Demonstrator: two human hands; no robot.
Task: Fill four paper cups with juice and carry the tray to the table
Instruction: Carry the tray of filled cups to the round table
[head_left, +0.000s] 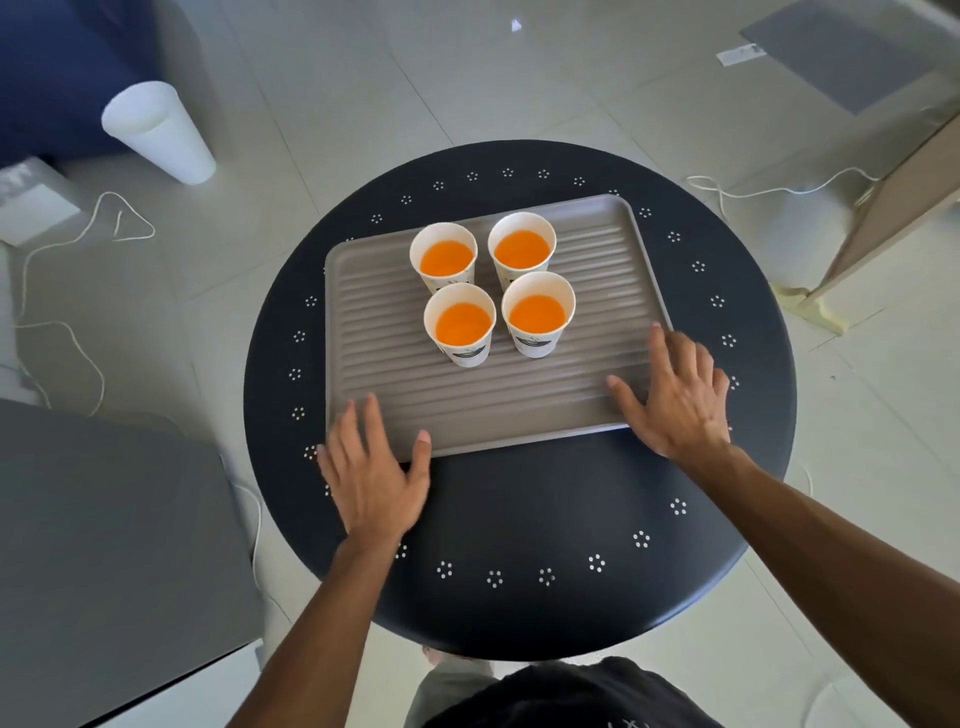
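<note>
A grey ribbed tray (379, 374) lies flat on a round dark table (519, 519). Several white paper cups filled with orange juice stand upright in a tight square on the tray's far half; the nearest ones are a cup at front left (460, 325) and a cup at front right (537, 313). My left hand (371, 478) hovers at the tray's near left corner, fingers spread, thumb over the rim. My right hand (675, 389) rests over the near right corner with its fingers spread across the ribs. Neither hand holds anything.
The table has small perforated flower patterns round its rim. A tall white cup-shaped bin (158, 132) stands on the tiled floor at far left. A grey surface (104, 545) sits to the left and a beige furniture leg (821, 306) to the right. White cords (62, 291) trail across the floor.
</note>
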